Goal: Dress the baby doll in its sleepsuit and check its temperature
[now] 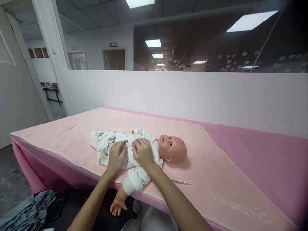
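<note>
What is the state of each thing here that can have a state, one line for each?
doll: lies on its back, one arm hanging over the edge.
garment: worn by the doll, both hands on its front.
left hand: rests on the garment, grip unclear.
right hand: rests on the garment, grip unclear.
blanket: spread flat under the doll.
thin rod: lies flat on the blanket.

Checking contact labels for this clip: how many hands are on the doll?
2. The left hand lies on the belly of the doll; the right hand is beside it on the chest. No others visible.
</note>
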`<control>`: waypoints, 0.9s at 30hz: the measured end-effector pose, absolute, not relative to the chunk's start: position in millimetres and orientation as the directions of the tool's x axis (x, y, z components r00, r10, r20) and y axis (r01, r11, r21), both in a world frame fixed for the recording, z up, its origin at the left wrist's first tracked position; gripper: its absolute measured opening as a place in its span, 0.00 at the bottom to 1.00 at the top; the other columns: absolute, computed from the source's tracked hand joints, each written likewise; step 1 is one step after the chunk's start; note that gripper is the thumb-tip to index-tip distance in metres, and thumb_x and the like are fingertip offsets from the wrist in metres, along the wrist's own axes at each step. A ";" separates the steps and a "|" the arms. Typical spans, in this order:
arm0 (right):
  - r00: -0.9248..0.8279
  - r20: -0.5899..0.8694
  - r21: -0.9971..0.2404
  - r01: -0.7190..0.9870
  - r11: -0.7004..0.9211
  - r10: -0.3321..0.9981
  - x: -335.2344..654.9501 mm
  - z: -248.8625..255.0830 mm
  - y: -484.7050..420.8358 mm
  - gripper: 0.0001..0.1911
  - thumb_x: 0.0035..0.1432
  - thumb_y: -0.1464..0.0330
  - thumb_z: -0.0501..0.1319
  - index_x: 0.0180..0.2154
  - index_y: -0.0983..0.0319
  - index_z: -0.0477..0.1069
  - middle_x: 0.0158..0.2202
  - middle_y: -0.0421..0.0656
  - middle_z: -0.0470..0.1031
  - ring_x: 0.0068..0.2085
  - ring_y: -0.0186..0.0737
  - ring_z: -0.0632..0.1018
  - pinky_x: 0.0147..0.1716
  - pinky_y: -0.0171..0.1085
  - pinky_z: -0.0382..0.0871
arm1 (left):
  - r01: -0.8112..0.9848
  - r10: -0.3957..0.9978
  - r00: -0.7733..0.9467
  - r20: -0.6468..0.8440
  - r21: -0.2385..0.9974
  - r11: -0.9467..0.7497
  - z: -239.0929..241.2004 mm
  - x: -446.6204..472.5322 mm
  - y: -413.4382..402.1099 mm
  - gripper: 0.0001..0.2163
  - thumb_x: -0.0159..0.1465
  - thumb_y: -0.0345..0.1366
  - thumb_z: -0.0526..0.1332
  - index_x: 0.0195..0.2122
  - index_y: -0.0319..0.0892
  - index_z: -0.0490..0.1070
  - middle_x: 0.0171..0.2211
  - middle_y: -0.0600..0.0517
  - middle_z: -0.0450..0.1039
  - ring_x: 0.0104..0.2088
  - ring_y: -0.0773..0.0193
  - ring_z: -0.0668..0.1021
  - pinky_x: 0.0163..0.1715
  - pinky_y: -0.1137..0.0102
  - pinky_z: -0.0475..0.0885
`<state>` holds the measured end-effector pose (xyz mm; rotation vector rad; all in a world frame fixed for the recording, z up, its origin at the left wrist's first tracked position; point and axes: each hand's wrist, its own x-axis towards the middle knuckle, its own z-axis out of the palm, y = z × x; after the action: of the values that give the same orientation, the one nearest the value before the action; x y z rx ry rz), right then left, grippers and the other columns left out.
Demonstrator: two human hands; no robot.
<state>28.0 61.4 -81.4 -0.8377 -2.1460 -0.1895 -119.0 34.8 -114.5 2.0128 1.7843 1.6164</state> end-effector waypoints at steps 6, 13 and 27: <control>-0.509 0.697 -0.091 0.636 0.766 0.505 22.4 -81.7 65.0 0.07 0.58 0.68 0.55 0.38 0.61 0.68 0.39 0.45 0.71 0.42 0.40 0.68 0.45 0.41 0.58 | 0.670 0.736 -0.156 0.658 0.619 -0.411 -116.0 -123.5 36.5 0.15 0.59 0.37 0.50 0.43 0.44 0.72 0.42 0.50 0.73 0.44 0.58 0.72 0.45 0.62 0.65; -0.420 0.688 -0.247 0.632 0.734 0.593 22.4 -85.3 67.1 0.05 0.59 0.68 0.55 0.32 0.60 0.67 0.34 0.41 0.72 0.38 0.37 0.69 0.40 0.37 0.59 | 0.711 0.730 -0.144 0.668 0.584 -0.393 -113.1 -120.7 32.4 0.13 0.60 0.39 0.51 0.40 0.45 0.72 0.39 0.51 0.74 0.42 0.58 0.73 0.42 0.63 0.66; -0.378 0.681 -0.305 0.633 0.712 0.628 21.3 -85.4 67.9 0.03 0.58 0.69 0.56 0.31 0.61 0.66 0.32 0.40 0.71 0.36 0.37 0.69 0.37 0.35 0.58 | 0.748 0.745 -0.134 0.653 0.560 -0.356 -118.5 -122.5 37.2 0.11 0.60 0.39 0.52 0.40 0.44 0.70 0.39 0.51 0.73 0.41 0.57 0.71 0.42 0.63 0.64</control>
<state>21.3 67.9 -85.4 -0.9570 -2.0917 -0.0086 -122.5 37.2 -118.5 2.0690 1.7837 1.5569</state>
